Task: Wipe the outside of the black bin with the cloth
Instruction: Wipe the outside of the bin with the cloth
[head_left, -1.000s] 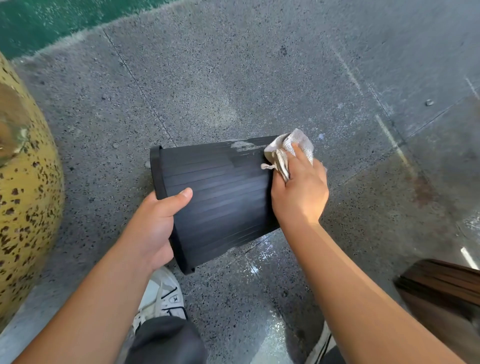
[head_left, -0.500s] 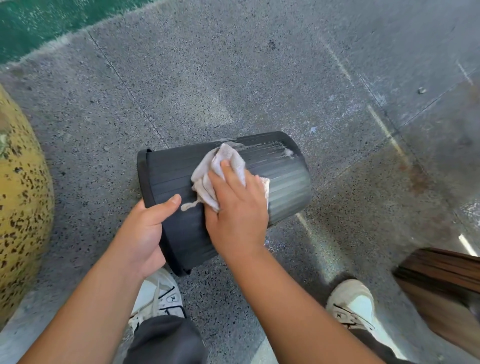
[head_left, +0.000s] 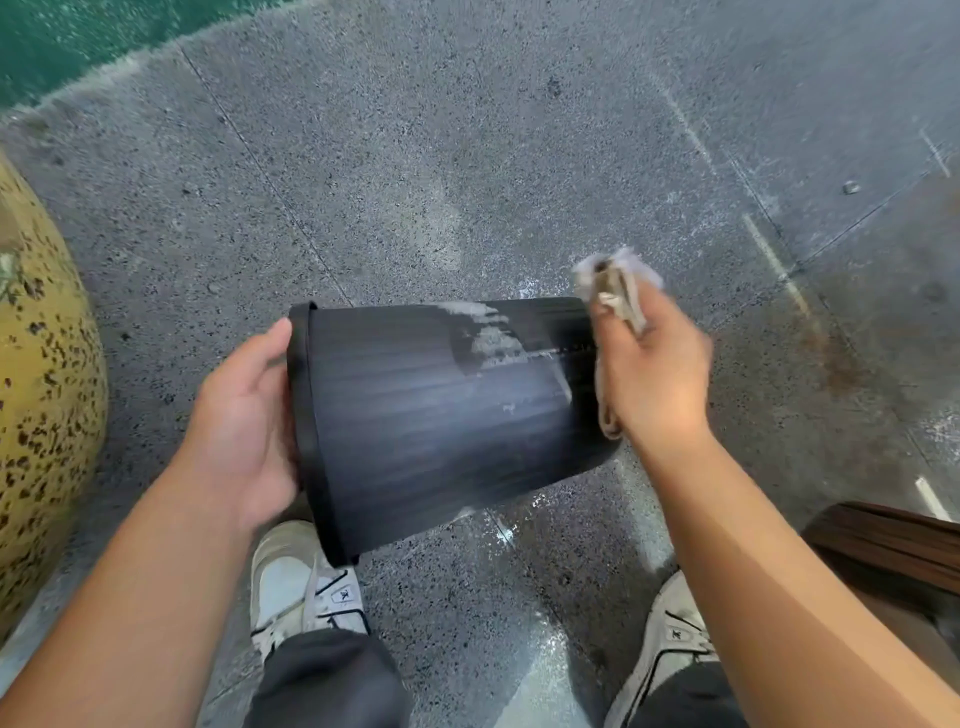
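Observation:
The black ribbed bin (head_left: 431, 415) is held on its side above the floor, rim to the left, base to the right. My left hand (head_left: 244, 421) grips it at the rim. A whitish smear marks the upper part of its wall near the base. My right hand (head_left: 654, 374) sits at the bin's base end, clutching a crumpled grey-white cloth (head_left: 615, 291). The cloth sticks out above my fingers, blurred, and a strip of it hangs down along the bin's base edge.
Speckled grey concrete floor (head_left: 467, 156) lies all around, with a green painted strip (head_left: 78, 36) at the top left. A yellow spotted rounded object (head_left: 41, 395) stands at the left. A brown slatted piece (head_left: 893, 551) is at the lower right. My two white shoes are below the bin.
My right hand with the cloth has swept from the middle of the bin's wall to its base end. The left hand has shifted on the rim and the bin has turned slightly.

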